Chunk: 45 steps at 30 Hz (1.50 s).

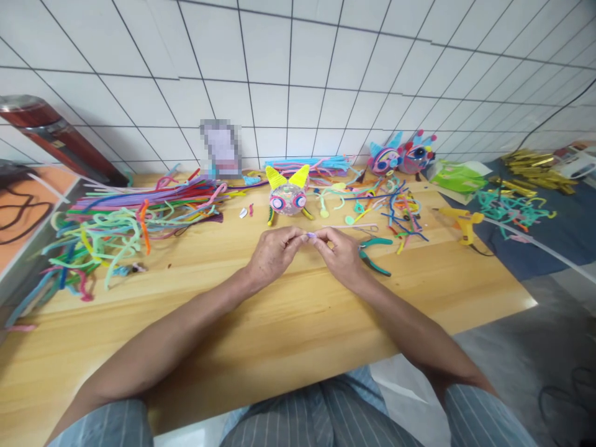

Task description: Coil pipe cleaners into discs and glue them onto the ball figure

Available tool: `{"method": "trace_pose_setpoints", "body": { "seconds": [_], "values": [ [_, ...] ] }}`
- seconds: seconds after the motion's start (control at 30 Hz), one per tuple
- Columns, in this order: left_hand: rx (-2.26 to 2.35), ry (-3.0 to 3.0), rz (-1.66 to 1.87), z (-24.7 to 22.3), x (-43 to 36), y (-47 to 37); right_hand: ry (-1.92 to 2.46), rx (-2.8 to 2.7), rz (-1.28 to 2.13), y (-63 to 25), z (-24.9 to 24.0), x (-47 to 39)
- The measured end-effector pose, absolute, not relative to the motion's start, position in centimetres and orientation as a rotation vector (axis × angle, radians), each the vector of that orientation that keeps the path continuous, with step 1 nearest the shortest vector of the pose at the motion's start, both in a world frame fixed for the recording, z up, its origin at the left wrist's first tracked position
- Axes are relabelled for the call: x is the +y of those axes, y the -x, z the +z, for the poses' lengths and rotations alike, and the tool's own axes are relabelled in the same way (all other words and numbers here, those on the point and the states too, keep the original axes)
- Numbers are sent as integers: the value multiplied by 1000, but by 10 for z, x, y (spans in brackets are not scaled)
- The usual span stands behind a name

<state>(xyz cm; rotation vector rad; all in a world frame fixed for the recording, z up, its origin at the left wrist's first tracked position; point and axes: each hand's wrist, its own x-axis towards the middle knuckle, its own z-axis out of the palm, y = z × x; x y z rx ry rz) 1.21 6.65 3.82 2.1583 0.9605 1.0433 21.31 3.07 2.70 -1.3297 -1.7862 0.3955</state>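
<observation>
My left hand point(274, 253) and my right hand point(339, 250) meet above the middle of the wooden table. Pinched between the fingertips of both is a small purple piece point(311, 235), likely pipe cleaner, mostly hidden by the fingers. Just beyond them sits a clear round craft figure point(289, 197) with yellow pointed ears, pink-and-blue coiled eyes and dark-and-yellow feet. Green-handled pliers point(376, 253) lie open on the table beside my right hand. A small white piece point(243, 212) and a short pink scrap point(251, 210) rest left of the figure.
Pipe cleaners point(112, 223) are heaped at the left, with loose scraps point(405, 211) at the right. A yellow glue gun point(463, 222) stands near the right edge. Two finished-looking figures point(384, 158) sit by the tiled wall. A red-brown flask point(60, 139) leans at far left.
</observation>
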Motion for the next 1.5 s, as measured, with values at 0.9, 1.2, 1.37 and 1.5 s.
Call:
{"method": "trace_pose_setpoints", "body": {
  "seconds": [0.9,1.2,1.37,1.5],
  "values": [
    [1100,-1853,1074,-6,45,3,1162,-1859,457,-197,-14,37],
    [1001,-1993,1072,-19,43,10,1220,-1920,433,-198,-18,28],
    [934,-1973,1126,-23,41,9,1274,-1919,405,-198,-16,23],
    [962,-1914,1166,-20,40,8,1309,-1823,530,-193,-17,21]
  ]
}}
